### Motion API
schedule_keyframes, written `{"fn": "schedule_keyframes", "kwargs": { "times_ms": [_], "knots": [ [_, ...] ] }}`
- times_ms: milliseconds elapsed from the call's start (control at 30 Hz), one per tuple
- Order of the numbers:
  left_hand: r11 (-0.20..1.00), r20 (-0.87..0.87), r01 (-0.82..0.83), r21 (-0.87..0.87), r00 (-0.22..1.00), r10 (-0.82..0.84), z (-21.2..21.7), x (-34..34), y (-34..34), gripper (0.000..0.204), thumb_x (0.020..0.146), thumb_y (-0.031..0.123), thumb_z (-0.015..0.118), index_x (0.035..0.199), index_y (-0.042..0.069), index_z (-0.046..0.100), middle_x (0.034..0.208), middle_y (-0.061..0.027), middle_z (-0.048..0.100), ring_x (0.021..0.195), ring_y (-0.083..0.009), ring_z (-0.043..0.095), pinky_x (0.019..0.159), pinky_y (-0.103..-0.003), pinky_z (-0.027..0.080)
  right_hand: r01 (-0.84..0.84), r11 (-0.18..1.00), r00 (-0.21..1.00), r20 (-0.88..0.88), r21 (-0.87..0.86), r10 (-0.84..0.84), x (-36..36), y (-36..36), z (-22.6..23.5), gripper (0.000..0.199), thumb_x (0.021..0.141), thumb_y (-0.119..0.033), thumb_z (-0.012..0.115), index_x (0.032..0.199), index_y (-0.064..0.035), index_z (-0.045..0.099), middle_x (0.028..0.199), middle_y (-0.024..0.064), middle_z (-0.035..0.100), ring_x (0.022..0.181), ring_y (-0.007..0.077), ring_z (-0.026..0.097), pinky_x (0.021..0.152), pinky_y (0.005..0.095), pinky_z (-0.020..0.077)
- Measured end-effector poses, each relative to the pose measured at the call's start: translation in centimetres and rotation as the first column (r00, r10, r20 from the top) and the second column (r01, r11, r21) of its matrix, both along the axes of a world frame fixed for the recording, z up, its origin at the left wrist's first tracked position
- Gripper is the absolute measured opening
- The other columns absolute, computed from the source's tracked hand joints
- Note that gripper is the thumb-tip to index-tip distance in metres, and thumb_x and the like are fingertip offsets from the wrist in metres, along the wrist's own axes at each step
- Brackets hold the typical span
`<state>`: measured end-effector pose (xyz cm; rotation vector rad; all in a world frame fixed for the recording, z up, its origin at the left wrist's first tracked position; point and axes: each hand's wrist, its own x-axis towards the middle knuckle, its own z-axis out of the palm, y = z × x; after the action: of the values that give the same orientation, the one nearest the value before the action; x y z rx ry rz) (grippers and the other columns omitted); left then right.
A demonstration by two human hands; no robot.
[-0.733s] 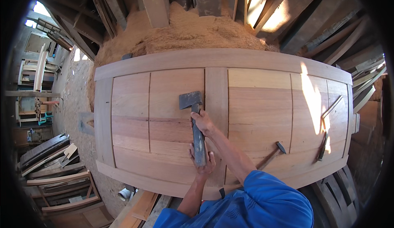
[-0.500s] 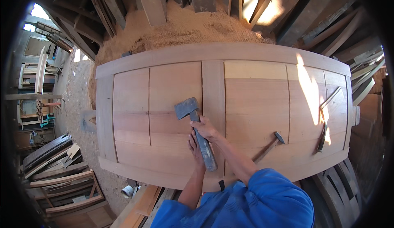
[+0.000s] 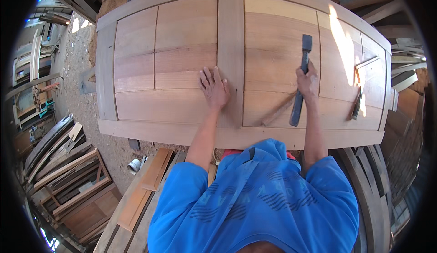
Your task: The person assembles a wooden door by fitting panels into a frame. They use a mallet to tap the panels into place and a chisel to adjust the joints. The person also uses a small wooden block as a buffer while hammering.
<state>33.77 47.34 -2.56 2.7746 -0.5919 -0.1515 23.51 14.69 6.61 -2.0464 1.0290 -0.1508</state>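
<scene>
Stacked timber frames point(image 3: 68, 180) sit off to the left on the ground. The big reddish-brown panelled wooden door point(image 3: 182, 39) lies flat, taking up most of the view. Left hand point(image 3: 214, 89) is spread open, palm down, just beside the door's centre upright, holding nothing. Right hand point(image 3: 308, 79) is wrapped tight around a dark long-handled hammer point(image 3: 301, 82), whose head points away over the right panel. Further right, a small dark tool point(image 3: 357, 103) rests on the door near its edge.
</scene>
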Motion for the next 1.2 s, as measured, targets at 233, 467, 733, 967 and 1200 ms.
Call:
{"fn": "schedule_keyframes", "kwargs": {
  "times_ms": [233,467,733,967,1200],
  "knots": [
    [0.957,-0.298,-0.074,-0.282,0.955,-0.014,3.4,-3.4,2.2,0.063,0.1,0.017,0.055,0.155,-0.003,0.032,0.155,-0.0351,0.036,0.145,-0.0503,0.032,0.12,-0.056,0.025,0.129,0.979,0.97,-0.185,-0.158,-0.158,-10.0,-2.6,-1.9,0.064,0.084,-0.017,0.065,0.144,-0.0018,0.053,0.11,0.0283,0.068,0.107,0.0425,0.066,0.094,0.0488,0.0505],
    [0.951,-0.466,0.03,-0.309,0.867,-0.179,7.0,-19.6,-0.3,0.074,0.094,0.022,0.063,0.153,-0.009,0.029,0.153,-0.0378,0.035,0.143,-0.0509,0.035,0.12,-0.053,0.03,-0.001,0.965,0.934,-0.344,-0.262,-0.093,-17.1,-4.1,-5.7,0.07,0.085,-0.016,0.068,0.149,-0.0008,0.044,0.124,0.0283,0.061,0.118,0.0459,0.059,0.1,0.0521,0.0475],
    [0.972,-0.37,-0.2,-0.124,0.918,0.142,3.6,-22.6,-5.4,0.082,0.09,0.032,0.066,0.15,-0.011,0.031,0.154,-0.0489,0.02,0.147,-0.0596,0.021,0.121,-0.062,0.022,-0.162,0.941,0.911,-0.412,-0.296,0.027,-19.3,-6.3,-8.2,0.065,0.086,-0.017,0.069,0.146,-0.0031,0.045,0.123,0.0306,0.06,0.119,0.047,0.058,0.099,0.0535,0.0492],
    [0.962,-0.159,-0.229,-0.147,0.966,0.205,-0.2,-23.4,-6.5,0.074,0.09,0.036,0.065,0.143,-0.01,0.041,0.152,-0.0472,0.028,0.144,-0.0617,0.026,0.119,-0.064,0.024,-0.224,0.926,0.921,-0.376,-0.304,0.1,-21.7,-11.3,-6.8,0.063,0.09,-0.027,0.07,0.145,-0.0052,0.049,0.133,0.028,0.057,0.127,0.0417,0.054,0.105,0.0504,0.0473],
    [0.979,-0.069,-0.192,-0.071,0.98,0.187,1.0,-25.1,-7.2,0.07,0.086,0.032,0.069,0.141,-0.005,0.045,0.155,-0.0426,0.028,0.146,-0.0594,0.023,0.119,-0.066,0.021,0.093,0.877,0.764,-0.531,-0.471,-0.366,-27.4,-20.9,-1.5,0.066,0.088,-0.025,0.067,0.146,-0.0059,0.044,0.143,0.0248,0.05,0.127,0.0456,0.053,0.103,0.0535,0.0482]
  ]
}}
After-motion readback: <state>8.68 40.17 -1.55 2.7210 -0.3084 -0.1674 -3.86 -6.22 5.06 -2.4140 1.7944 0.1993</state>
